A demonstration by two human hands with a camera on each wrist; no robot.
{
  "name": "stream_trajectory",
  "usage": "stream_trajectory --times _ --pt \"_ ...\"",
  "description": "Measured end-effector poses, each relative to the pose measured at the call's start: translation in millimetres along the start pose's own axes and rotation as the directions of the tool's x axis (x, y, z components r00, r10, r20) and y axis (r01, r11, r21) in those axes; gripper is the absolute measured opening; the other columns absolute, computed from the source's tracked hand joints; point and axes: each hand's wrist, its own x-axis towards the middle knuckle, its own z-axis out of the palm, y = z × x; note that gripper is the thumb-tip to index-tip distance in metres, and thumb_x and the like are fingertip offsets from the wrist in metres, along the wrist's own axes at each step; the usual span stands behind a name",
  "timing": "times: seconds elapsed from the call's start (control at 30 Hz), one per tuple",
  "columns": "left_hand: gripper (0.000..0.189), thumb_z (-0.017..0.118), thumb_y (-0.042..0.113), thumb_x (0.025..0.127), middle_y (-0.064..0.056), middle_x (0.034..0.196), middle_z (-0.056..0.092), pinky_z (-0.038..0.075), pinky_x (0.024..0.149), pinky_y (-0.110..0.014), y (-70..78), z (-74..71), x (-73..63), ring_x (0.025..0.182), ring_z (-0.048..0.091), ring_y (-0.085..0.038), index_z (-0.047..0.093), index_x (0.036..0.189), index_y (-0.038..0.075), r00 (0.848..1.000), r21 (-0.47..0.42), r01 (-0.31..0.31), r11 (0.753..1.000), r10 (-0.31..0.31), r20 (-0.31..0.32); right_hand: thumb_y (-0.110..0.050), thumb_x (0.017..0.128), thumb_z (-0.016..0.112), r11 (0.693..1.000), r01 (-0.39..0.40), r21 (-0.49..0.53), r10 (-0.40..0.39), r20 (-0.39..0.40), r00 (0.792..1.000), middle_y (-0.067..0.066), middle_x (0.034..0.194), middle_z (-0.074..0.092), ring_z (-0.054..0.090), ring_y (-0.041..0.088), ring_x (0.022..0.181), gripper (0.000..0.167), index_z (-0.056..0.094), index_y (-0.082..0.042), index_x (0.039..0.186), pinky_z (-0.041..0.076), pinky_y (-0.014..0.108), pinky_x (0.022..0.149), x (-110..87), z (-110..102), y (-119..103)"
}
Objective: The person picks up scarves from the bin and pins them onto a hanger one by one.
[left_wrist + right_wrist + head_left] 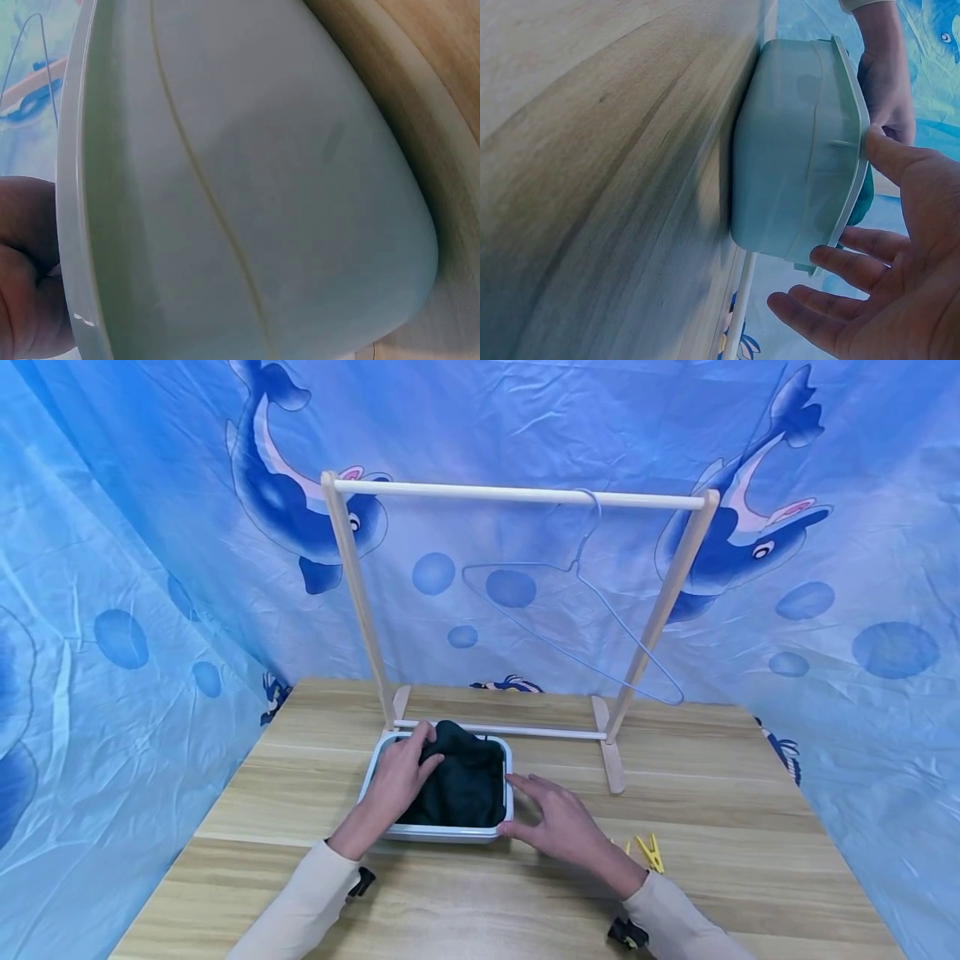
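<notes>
A pale plastic basin (448, 833) stands on the table with a dark green cloth (461, 789) bunched inside. Part of the cloth rises over the far rim. My left hand (397, 772) reaches over the basin's left side and grips the cloth, thumb and fingers curled at its raised fold; the other fingertips are hidden. In the left wrist view, the basin's side wall (262, 165) hides the cloth. My right hand (555, 818) is at the basin's right side, its thumb on the rim (855, 97) and its fingers spread loosely along the edge.
Behind the basin stands a wooden rack (517, 493) with a wire hanger (577, 564) hooked on its top bar. Yellow clothespins (651, 853) lie by my right forearm. A blue curtain (525, 410) printed with dolphins surrounds the wooden table (720, 777).
</notes>
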Motion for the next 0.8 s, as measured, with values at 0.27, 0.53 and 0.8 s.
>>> stream_trajectory --times 0.27,0.53,0.8 --pt "0.028 0.080 0.009 0.089 -0.015 0.104 0.077 0.059 0.078 -0.045 1.8 -5.5 0.2 0.089 0.074 -0.030 0.074 0.115 0.003 1.000 -0.012 -0.012 1.000 0.012 0.001 -0.069 0.085 0.069 1.000 0.000 -0.004 0.000 0.003 1.000 0.001 0.147 0.058 0.051 0.031 0.138 0.079 0.054 -0.026 0.150 0.043 0.056 0.109 0.6 0 -1" --pt "0.027 0.081 0.010 0.087 -0.018 0.103 0.077 0.059 0.072 -0.044 2.9 -12.8 5.2 0.084 0.074 -0.030 0.078 0.112 0.002 1.000 -0.025 -0.013 1.000 0.012 -0.023 -0.071 0.084 0.069 1.000 0.009 -0.020 -0.009 -0.005 1.000 0.001 0.146 0.060 0.052 0.031 0.138 0.080 0.055 -0.027 0.149 0.044 0.055 0.108 1.7 1 -1" --pt "0.025 0.080 0.009 0.086 -0.007 0.081 0.072 0.040 0.050 -0.026 7.5 -24.9 15.1 0.049 0.046 -0.007 0.079 0.111 0.003 0.999 -0.122 0.040 0.992 -0.040 0.006 -0.072 0.083 0.069 1.000 -0.005 -0.020 0.005 -0.006 1.000 -0.001 0.146 0.059 0.052 0.031 0.138 0.081 0.055 -0.027 0.148 0.044 0.056 0.108 1.5 2 -2"
